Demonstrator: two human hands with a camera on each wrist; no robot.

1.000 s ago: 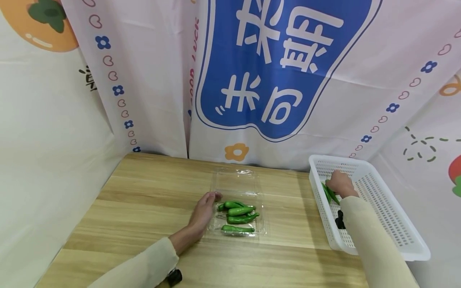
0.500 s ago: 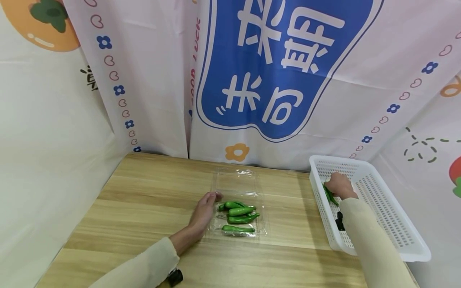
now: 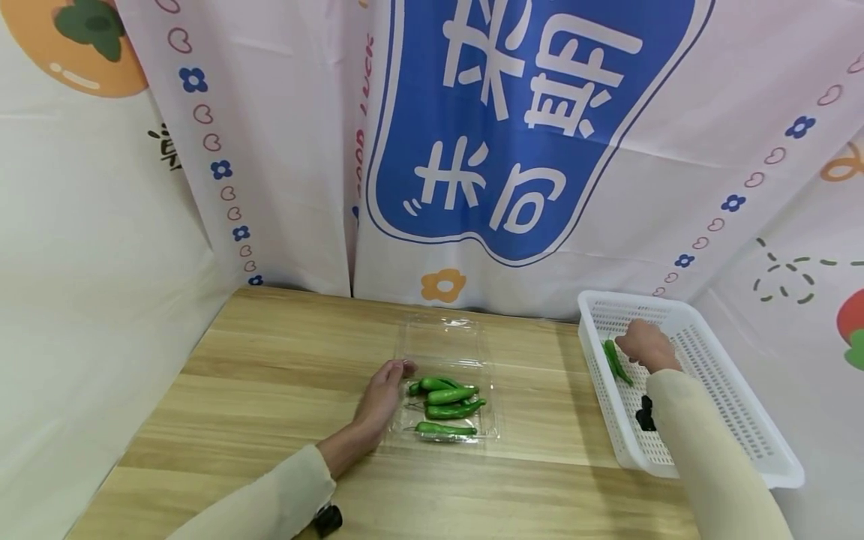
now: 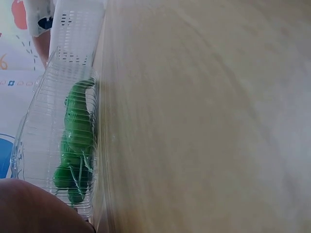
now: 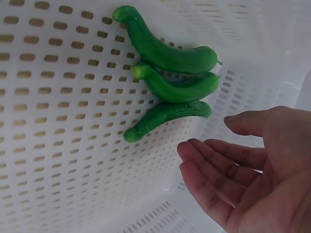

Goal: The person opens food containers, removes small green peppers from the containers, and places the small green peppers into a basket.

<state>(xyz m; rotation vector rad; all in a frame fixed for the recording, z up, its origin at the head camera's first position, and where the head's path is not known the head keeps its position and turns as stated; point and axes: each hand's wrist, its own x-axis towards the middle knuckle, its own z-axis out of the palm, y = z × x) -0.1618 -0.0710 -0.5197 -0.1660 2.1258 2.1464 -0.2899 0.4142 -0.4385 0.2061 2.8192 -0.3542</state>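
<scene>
My left hand (image 3: 381, 401) rests against the left side of a clear plastic clamshell box (image 3: 493, 427), its fingers reaching to the box's hinge area. Several green chili peppers (image 3: 452, 395) lie in the box's near half, also visible through its ribbed wall in the left wrist view. Over the white slotted basket (image 3: 763, 442), my right hand (image 3: 649, 345) holds nothing. The right wrist view shows that hand's fingers loosely bent, thumb apart, beside three green chili peppers (image 5: 177, 90) lying side by side on the basket floor. Only part of the left hand (image 4: 36, 208) shows in its wrist view.
The box's transparent lid (image 3: 442, 341) is folded back toward the rear of the wooden table (image 3: 270, 390). Printed cloth (image 3: 297, 150) hangs at the back and on both sides. The basket stands at the table's right, its walls rising around the right hand.
My right hand has shifted a little right and back from the peppers in the basket, leaving more of them uncovered. The left hand and the box have stayed in place.
</scene>
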